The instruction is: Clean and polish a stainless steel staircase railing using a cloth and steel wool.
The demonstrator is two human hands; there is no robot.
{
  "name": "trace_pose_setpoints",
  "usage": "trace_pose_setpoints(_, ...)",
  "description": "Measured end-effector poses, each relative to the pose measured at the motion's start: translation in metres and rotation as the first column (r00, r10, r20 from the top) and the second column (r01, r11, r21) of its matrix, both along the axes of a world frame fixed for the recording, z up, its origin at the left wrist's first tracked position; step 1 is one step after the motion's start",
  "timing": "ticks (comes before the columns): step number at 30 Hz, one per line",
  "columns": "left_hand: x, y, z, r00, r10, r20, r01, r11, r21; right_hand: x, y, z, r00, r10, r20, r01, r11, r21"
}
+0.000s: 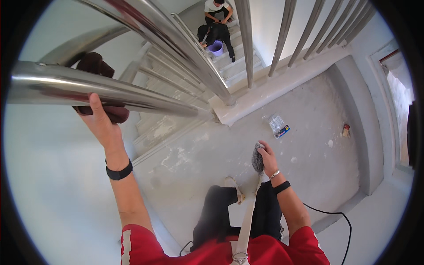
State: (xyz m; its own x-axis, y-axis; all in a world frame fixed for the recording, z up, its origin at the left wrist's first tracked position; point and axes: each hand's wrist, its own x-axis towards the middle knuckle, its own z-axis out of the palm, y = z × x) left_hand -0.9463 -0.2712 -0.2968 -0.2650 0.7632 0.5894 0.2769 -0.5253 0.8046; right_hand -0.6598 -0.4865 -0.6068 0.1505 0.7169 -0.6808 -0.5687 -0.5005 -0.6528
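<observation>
Here on the stair landing, the left hand [102,118] is up at the big steel post [53,84], gripping a dark brown cloth [118,113] around it. The thumb lies along the near side, the other fingers out of sight, and the cloth bulges out on both sides of the shiny, curved metal. Over to the right hand [268,161]: it's clasping a grey, shaggy scrubbing pad [257,158], held in the air above the floor, well apart from the post.

And what a floor [212,152]! Bare grey concrete, scuffed and blotched with whitish patches, light pooling on it in places. A clear plastic package [277,125] with a dark blue end lies out in the open, and a small red-and-tan box [346,130] sits farther right, near the grey raised border [360,128]. A black cable [335,213] loops along the lower right.

Up top, slim steel balusters [285,35] rise from a pale ledge [282,86], and plain whitish walls [48,176] close in the left side. Beyond the rails, down on the steps [242,68], one person in a white top [216,8] crouches behind another person in dark clothes [217,33], who bends over a purple bucket [216,47].
</observation>
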Motion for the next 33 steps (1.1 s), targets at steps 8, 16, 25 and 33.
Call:
trace_pose_setpoints(8, 0.032, 0.003, -0.049, 1.0, -0.006, 0.01, 0.004, 0.98, 0.2, 0.034, 0.108, -0.087, 0.9, -0.154, 0.407, 0.045, 0.963, 0.265)
trace_pose_setpoints(16, 0.03, 0.02, -0.08, 0.998, 0.066, 0.0, -0.057, 0.856, 0.514, 0.033, 0.173, -0.127, 0.811, -0.138, 0.569, -0.16, 0.883, 0.442)
trace_pose_setpoints(25, 0.023, 0.021, -0.087, 0.996, 0.086, 0.033, -0.091, 0.854, 0.513, -0.05, 0.255, -0.005, 0.801, -0.521, 0.297, -0.029, 0.461, 0.887)
trace_pose_setpoints(33, 0.02, 0.022, -0.083, 0.996, 0.089, -0.009, -0.074, 0.87, 0.488, -0.086, 0.24, -0.136, 0.64, -0.488, 0.593, -0.013, 0.766, 0.643)
